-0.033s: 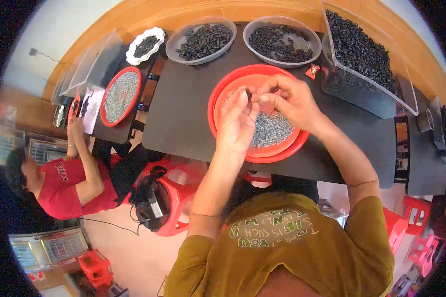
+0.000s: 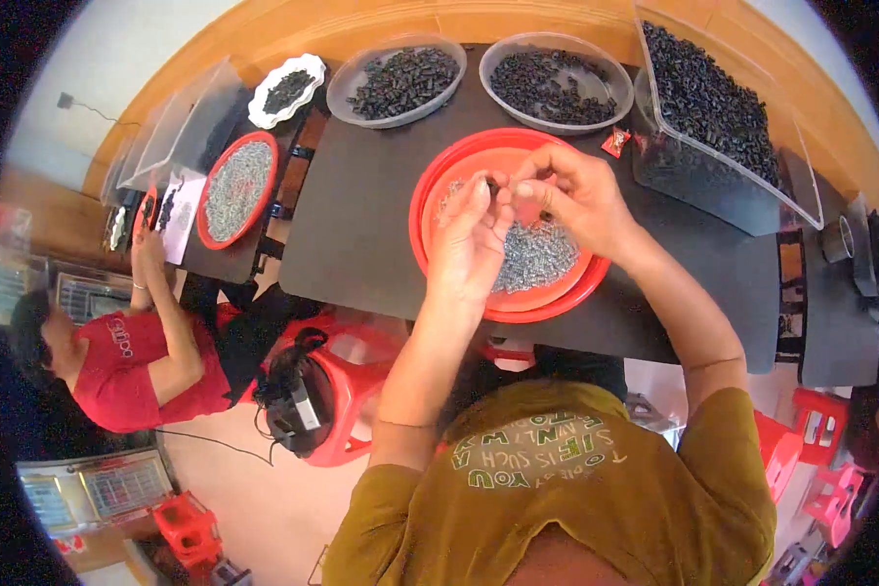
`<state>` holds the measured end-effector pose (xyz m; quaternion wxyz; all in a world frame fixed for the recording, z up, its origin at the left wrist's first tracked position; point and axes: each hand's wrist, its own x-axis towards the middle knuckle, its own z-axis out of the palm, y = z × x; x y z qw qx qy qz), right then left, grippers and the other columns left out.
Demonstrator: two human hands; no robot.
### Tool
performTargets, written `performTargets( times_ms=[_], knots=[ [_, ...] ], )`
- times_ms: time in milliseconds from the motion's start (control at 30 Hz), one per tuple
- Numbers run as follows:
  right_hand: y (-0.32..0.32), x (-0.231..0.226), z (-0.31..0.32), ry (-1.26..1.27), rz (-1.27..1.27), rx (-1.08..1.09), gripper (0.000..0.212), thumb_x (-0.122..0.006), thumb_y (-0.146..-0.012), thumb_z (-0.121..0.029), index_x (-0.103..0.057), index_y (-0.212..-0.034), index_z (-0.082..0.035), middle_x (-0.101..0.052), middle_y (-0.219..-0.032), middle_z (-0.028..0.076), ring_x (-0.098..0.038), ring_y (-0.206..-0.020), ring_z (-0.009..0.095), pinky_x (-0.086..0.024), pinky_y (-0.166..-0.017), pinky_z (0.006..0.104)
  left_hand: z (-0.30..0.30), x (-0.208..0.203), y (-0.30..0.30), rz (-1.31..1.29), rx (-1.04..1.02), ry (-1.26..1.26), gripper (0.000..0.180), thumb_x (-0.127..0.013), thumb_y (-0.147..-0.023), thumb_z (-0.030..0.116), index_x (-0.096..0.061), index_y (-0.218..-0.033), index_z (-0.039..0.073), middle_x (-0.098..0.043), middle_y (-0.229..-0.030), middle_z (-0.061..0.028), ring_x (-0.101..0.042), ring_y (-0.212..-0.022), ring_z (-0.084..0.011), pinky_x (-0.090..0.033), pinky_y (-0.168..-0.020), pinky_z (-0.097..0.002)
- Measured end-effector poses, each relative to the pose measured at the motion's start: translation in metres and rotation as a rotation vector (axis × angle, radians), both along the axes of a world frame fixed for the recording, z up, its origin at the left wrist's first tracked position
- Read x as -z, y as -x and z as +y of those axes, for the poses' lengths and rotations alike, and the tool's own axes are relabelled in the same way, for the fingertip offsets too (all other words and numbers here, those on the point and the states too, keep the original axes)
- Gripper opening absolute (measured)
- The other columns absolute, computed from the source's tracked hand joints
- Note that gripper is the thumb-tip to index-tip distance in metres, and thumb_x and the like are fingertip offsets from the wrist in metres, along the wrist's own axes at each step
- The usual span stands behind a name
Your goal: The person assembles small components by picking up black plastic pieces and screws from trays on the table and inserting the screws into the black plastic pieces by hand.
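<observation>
Both of my hands are raised over a red round tray [image 2: 422, 210] that holds a heap of small shiny metal pieces [image 2: 537, 256]. My left hand [image 2: 467, 230] is closed, with a small black piece [image 2: 490, 184] pinched between thumb and fingers. Close beside it on the right, my right hand [image 2: 581, 200] is closed too, thumb against index finger. Whatever its fingertips hold is too small to make out. Its curled lower fingers are partly hidden.
Behind the tray stand two clear round bowls [image 2: 340, 109] of black pieces. A deep clear bin [image 2: 703, 186] of black pieces is at the right, by a small red packet [image 2: 616, 142]. To the left, a person in red [image 2: 146, 361] works near another red tray [image 2: 204, 223].
My right thumb and fingers have shifted very slightly. The left hand stays in place with the black piece.
</observation>
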<state>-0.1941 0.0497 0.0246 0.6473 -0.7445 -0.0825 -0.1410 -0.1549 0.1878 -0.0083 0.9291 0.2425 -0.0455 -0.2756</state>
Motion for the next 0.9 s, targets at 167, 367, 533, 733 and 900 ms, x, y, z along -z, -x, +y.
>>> performTargets(
  times_ms=[167, 367, 533, 733, 900],
  knots=[
    [0.002, -0.009, -0.001, 0.333, -0.137, 0.054, 0.011, -0.060, -0.072, -0.010, -0.055, -0.077, -0.002, -0.055, -0.072, 0.005, -0.054, -0.059, 0.010, -0.043, -0.051, 0.0230, 0.000, -0.002, 0.006, 0.060, -0.006, 0.041, 0.020, -0.058, -0.074, 0.008, -0.054, -0.093, 0.002, -0.056, -0.091, -0.0049, -0.053, -0.083, -0.0117, -0.046, -0.073, -0.0222],
    [0.001, -0.007, 0.006, 0.621, -0.529, 0.203, 0.012, -0.062, -0.063, -0.006, -0.055, -0.072, -0.005, -0.054, -0.071, 0.006, -0.055, -0.069, 0.021, -0.045, -0.057, 0.0292, -0.005, -0.003, 0.014, 0.082, -0.027, 0.095, 0.018, -0.059, -0.074, 0.009, -0.055, -0.091, 0.005, -0.056, -0.092, -0.0033, -0.051, -0.085, -0.0127, -0.042, -0.078, -0.0242],
    [0.001, -0.005, 0.005, 0.662, -0.547, 0.238, 0.011, -0.062, -0.062, -0.007, -0.055, -0.071, -0.006, -0.053, -0.070, 0.006, -0.055, -0.067, 0.021, -0.045, -0.054, 0.0302, -0.009, -0.003, 0.019, 0.186, -0.075, 0.010, 0.019, -0.057, -0.077, 0.014, -0.052, -0.093, 0.006, -0.053, -0.088, -0.0014, -0.050, -0.082, -0.0116, -0.040, -0.078, -0.0269],
    [-0.001, -0.003, 0.006, 0.583, -0.424, 0.158, 0.012, -0.063, -0.063, -0.008, -0.054, -0.070, -0.005, -0.052, -0.068, 0.006, -0.054, -0.064, 0.022, -0.043, -0.053, 0.0303, -0.007, 0.000, 0.017, 0.082, -0.046, 0.007, 0.020, -0.057, -0.077, 0.016, -0.052, -0.094, 0.006, -0.053, -0.088, -0.0009, -0.048, -0.086, -0.0120, -0.039, -0.079, -0.0260],
    [-0.007, 0.013, 0.003, 0.160, -0.010, -0.014, 0.013, -0.063, -0.067, -0.008, -0.054, -0.073, -0.002, -0.055, -0.072, 0.003, -0.053, -0.067, 0.010, -0.042, -0.057, 0.0235, -0.004, 0.006, 0.016, 0.201, 0.023, -0.003, 0.019, -0.056, -0.077, 0.016, -0.052, -0.095, 0.008, -0.053, -0.091, -0.0009, -0.048, -0.087, -0.0118, -0.038, -0.079, -0.0261]
  ],
)
